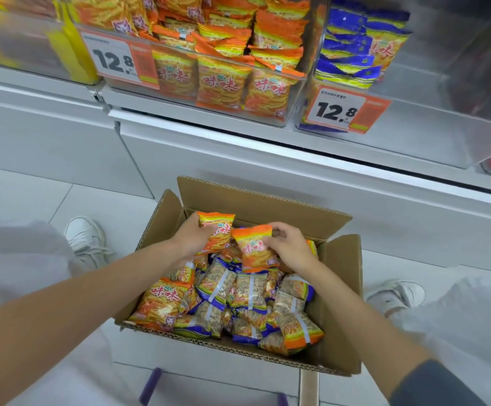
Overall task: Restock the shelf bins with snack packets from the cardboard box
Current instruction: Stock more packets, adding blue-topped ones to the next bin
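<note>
We look from one wide head-worn camera, forward and steeply down, close above the cardboard box (342, 288) on the floor (18, 194), shelf bins (298, 95) across our view's top.

Orange pkt (215, 231) is gripped by L hand (191, 239), 2nd orange pkt (254, 249) by R hand (290, 248), both over far end of cardboard box (344, 276). Orange-pkt bin (267, 121) is seen far, blue-pkt bin (408, 127) to its right.

Pale tiled floor (18, 186) and white shelf (238, 133), with what they carry.
A cardboard box (340, 288) sits in front of the shelf, apparently on the floor, with the left shoe (86, 238) and right shoe (396, 294) on the tiles either side. On the shelf, an orange-packet bin (226, 60) stands just beside a blue-packet bin (414, 121).
</note>
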A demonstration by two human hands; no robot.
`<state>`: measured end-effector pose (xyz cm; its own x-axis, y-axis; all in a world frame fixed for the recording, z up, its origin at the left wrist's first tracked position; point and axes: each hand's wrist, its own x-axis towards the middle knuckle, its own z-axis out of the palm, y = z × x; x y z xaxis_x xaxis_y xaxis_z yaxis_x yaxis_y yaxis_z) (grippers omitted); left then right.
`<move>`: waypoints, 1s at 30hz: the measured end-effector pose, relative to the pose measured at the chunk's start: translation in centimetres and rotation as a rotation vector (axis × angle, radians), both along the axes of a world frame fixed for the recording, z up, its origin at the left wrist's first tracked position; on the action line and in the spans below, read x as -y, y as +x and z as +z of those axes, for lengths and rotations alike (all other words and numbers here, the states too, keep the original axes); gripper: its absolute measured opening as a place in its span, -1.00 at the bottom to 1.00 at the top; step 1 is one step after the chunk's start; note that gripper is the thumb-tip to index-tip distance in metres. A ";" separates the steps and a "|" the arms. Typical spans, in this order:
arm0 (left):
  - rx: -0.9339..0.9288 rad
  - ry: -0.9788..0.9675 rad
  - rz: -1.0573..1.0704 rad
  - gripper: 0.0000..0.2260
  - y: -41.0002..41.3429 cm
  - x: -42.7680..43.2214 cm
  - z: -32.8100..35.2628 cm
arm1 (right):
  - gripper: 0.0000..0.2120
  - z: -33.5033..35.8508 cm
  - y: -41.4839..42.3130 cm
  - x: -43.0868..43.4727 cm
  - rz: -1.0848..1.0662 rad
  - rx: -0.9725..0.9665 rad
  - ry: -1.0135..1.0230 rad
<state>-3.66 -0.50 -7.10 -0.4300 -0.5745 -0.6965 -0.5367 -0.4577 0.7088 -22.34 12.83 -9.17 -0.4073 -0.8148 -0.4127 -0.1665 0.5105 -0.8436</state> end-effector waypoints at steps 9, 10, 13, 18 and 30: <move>-0.073 -0.104 0.047 -0.44 -1.0 2.2 3.2 | -0.77 6.5 -0.2 1.5 -0.156 0.358 -0.197; -0.109 -0.064 0.057 -0.47 -1.1 2.1 3.4 | -0.76 7.0 -0.1 1.9 -0.144 0.361 -0.199; -0.298 0.080 -0.010 -0.39 -1.7 0.8 5.8 | -0.76 8.3 1.0 2.9 -0.125 0.327 -0.212; -0.236 -0.221 -0.041 -0.53 -2.1 1.0 7.8 | -0.76 10.9 2.7 4.7 -0.092 0.282 -0.249; -0.221 -1.278 -0.027 -0.44 0.8 13.6 22.3 | 0.01 24.4 4.2 16.3 -0.028 -0.008 -0.428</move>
<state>-2.87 -14.05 15.19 -0.4867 -0.7650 0.4218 -0.3515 0.6136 0.7071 -18.17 -3.52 15.20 -0.4337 -0.9003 -0.0367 -0.1648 0.1193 -0.9791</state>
